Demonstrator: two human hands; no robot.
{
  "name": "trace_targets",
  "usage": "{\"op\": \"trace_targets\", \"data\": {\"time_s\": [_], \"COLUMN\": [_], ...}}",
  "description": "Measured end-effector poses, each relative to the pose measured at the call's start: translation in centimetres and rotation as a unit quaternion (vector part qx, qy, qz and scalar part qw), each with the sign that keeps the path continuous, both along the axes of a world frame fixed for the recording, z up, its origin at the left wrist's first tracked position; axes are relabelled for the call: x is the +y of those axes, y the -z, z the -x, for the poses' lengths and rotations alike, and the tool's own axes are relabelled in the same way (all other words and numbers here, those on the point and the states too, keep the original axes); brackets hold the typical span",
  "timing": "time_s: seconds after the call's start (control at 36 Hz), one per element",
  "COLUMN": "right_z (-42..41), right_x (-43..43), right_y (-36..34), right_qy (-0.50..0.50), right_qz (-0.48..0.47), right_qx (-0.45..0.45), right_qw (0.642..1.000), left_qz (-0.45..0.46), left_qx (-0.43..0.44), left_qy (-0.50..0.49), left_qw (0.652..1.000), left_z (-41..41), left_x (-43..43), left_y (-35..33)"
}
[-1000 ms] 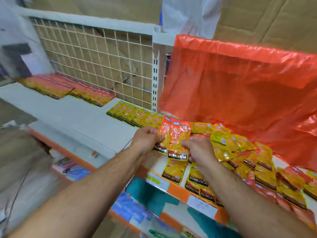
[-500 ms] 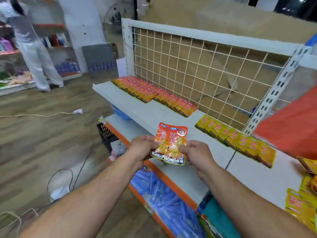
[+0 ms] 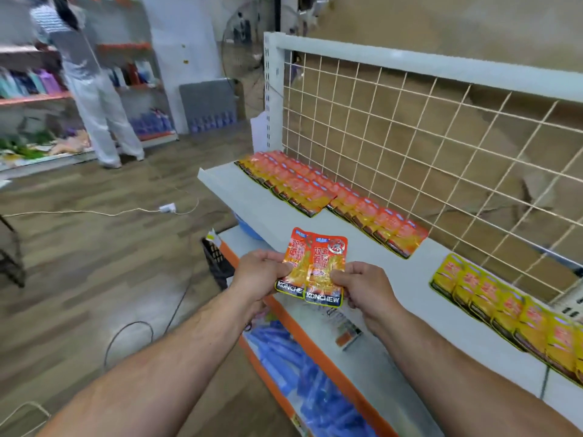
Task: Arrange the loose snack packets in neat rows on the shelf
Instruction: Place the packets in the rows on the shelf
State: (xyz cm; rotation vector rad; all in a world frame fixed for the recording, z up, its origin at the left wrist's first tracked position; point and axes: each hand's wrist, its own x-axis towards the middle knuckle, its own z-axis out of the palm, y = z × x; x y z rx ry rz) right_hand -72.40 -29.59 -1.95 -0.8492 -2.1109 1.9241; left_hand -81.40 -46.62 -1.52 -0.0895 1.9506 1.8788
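two overlapping orange packets [image 3: 314,268] — upright

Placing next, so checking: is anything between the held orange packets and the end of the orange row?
Nothing visible: only bare shelf lies between the held packets and the orange row.

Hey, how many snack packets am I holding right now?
2 show: the left packet in the left hand, the right packet overlapping it, in the right hand. More may be stacked behind, hidden.

Glossy foil packets [image 3: 315,266]; wire grid [image 3: 426,127].
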Motion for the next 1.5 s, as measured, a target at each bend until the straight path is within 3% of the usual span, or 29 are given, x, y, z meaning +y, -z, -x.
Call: {"op": "trace_targets", "data": {"time_s": [0.42,0.61,0.78,1.0,1.22,1.5], "right_z": [10.7,12.7,14.1,14.9,15.7,16.3], "right_x": [7.2,8.4,8.7,7.7,6.7,6.1], "right_y": [0.9,2.5,2.5,3.1,2.3,0.7], "right_qy": [0.040,0.133,0.176,0.246,0.270,0.325], "right_qz": [0.006,0.046,0.027,-0.009,-0.019,0.026], "right_qx": [-0.001,-0.007,-0.037,-0.040,-0.069,-0.092], "right_qw": [0.999,0.990,0.983,0.968,0.960,0.941], "left_qz": [0.106,0.153,0.228,0.321,0.326,0.295], "left_qx": [0.067,0.114,0.174,0.326,0.394,0.428], "left_qy": [0.034,0.097,0.177,0.269,0.342,0.396], "left_qw": [0.992,0.977,0.942,0.847,0.789,0.757], "left_z": [12.8,17.6,21.3,24.3,25.6,26.5], "left_x": [9.0,12.6,15.2,16.2,15.8,15.2], "left_y": [-0.4,0.5,1.2,2.3,2.5,2.0]}}
